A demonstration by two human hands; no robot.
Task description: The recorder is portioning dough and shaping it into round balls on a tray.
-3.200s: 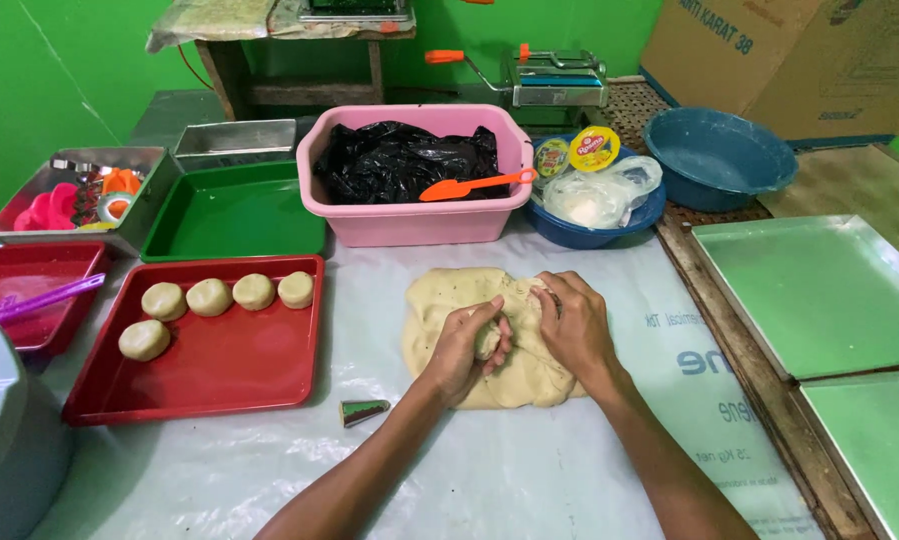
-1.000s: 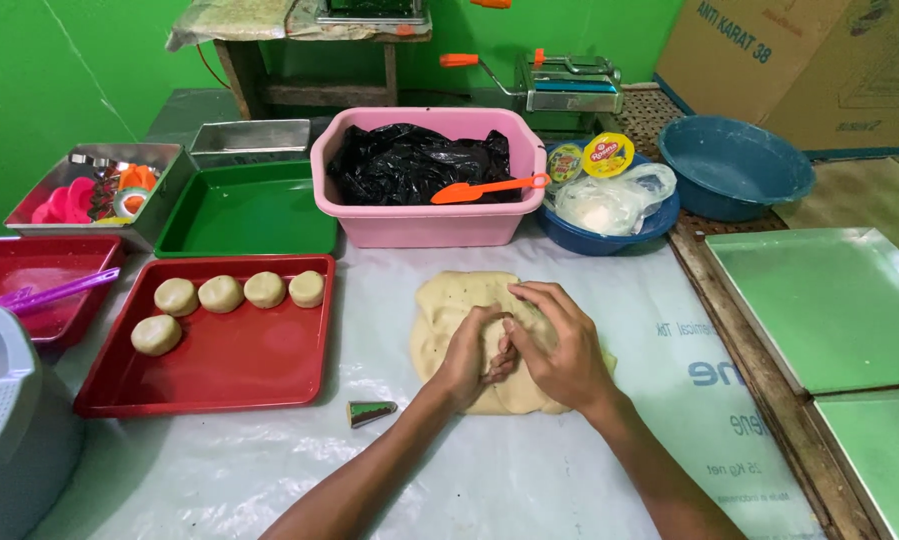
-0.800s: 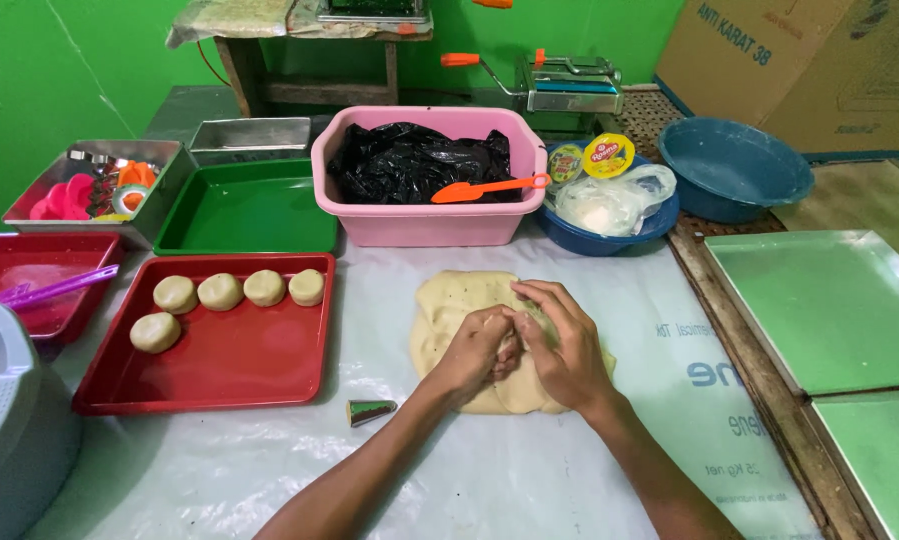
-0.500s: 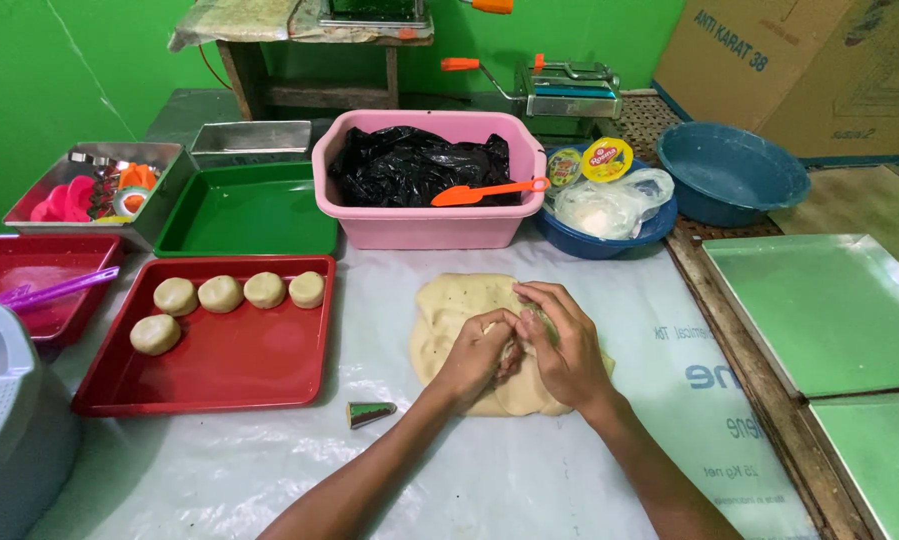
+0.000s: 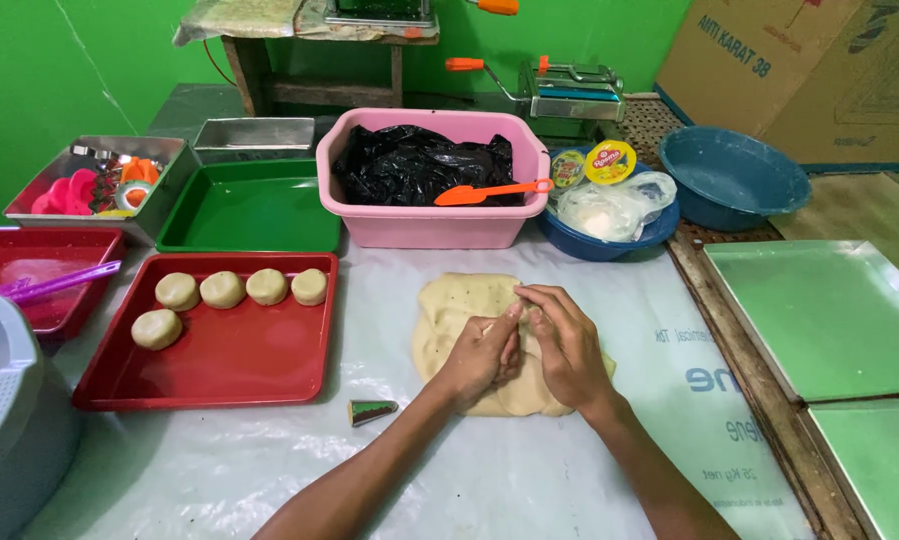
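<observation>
Over the last moments both hands have drawn closer together. The left hand (image 5: 484,352) and right hand (image 5: 566,343) now press side by side, each grip curled narrow around a pinch of the pale dough slab (image 5: 459,310). It lies on the plastic-covered worktop (image 5: 269,450), beside the red tray (image 5: 229,360) of shaped rounds.
</observation>
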